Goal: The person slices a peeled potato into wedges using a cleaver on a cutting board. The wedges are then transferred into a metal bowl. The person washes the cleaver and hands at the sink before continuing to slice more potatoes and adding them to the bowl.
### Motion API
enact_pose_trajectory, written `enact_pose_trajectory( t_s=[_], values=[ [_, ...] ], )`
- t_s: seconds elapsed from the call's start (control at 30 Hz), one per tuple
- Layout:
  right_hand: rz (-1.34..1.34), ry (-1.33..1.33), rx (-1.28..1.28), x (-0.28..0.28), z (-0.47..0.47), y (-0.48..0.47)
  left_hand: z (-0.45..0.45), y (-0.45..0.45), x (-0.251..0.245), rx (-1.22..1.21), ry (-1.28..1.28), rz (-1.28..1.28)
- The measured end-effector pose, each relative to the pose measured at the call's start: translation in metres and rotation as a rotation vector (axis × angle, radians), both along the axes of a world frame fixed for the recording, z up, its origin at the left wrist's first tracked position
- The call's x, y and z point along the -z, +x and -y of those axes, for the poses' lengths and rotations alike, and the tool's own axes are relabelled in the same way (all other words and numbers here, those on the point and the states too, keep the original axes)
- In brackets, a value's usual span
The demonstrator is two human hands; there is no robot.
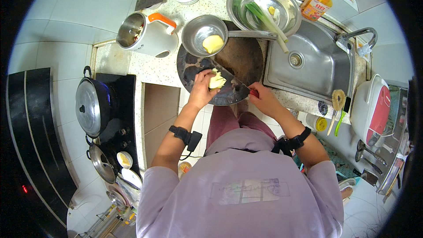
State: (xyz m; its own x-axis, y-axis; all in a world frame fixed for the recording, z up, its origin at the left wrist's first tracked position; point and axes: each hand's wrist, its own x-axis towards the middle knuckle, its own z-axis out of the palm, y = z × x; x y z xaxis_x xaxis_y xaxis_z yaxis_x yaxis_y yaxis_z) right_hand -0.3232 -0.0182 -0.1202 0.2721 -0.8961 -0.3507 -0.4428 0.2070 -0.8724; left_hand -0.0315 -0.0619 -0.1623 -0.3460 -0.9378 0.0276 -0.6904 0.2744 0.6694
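Note:
My left hand [202,87] grips a bundle of pale yellow-green vegetable pieces [217,80] over the dark round chopping board [191,79]. At the board's right edge, my right hand [262,97] is closed round the red handle [253,92] of a knife, whose thin blade points up and left across the board. Just beyond my left hand, a steel saucepan [195,36] holds a peeled yellow piece [213,44], possibly potato. Its long handle reaches right, below a steel basin [238,16] with green onion stalks [264,18].
Right of the board is a steel sink [310,69] with a faucet [358,36]. A white soymilk maker [155,39] with an orange handle stands left of the saucepan. Farther left, a lidded wok [89,107] sits on the black stove [127,112]. A bottle [315,5] stands behind the sink.

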Motion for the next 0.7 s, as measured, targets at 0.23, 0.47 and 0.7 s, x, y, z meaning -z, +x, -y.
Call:
enact_pose_trajectory(
  t_s=[0.23,0.47,0.7],
  values=[
    [-0.052,0.052,0.019,-0.008,-0.004,-0.012,0.013,-0.007,0.010,-0.021,-0.061,0.003],
    [-0.107,-0.027,-0.016,-0.027,-0.006,-0.003,-0.001,-0.029,0.004,-0.209,-0.186,0.022],
    [-0.147,-0.171,-0.084,-0.020,-0.009,0.009,0.002,-0.018,0.002,-0.059,-0.157,0.003]
  ],
)
